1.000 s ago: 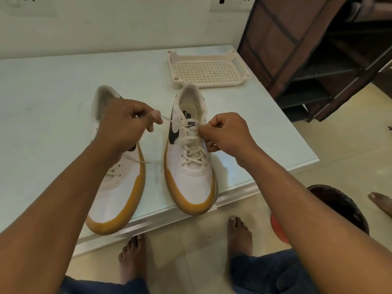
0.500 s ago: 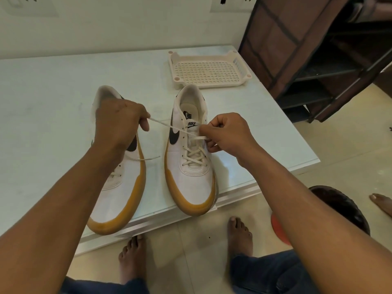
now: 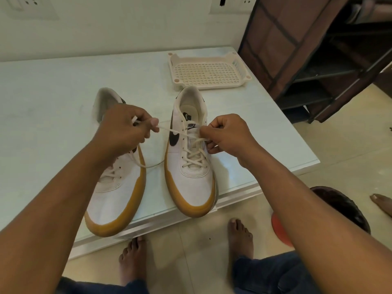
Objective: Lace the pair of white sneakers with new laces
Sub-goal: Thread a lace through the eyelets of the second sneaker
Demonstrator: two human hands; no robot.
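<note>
Left fingers (image 3: 151, 122) pinch the lace (image 3: 176, 130) end. Right fingers (image 3: 210, 143) pinch its other run, just above the sneaker (image 3: 192, 181) on the tabletop (image 3: 53, 92). The lace stretches crosswise between them, and the right fingers are nearer the eyelets.

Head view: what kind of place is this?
Probably a room in a home: wall sockets, a fabric-covered shelf rack beside the white table, and bare feet on a tiled floor.

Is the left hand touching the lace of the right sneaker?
Touching. The head view shows the left hand pinching the lace stretched from the right sneaker.
</note>
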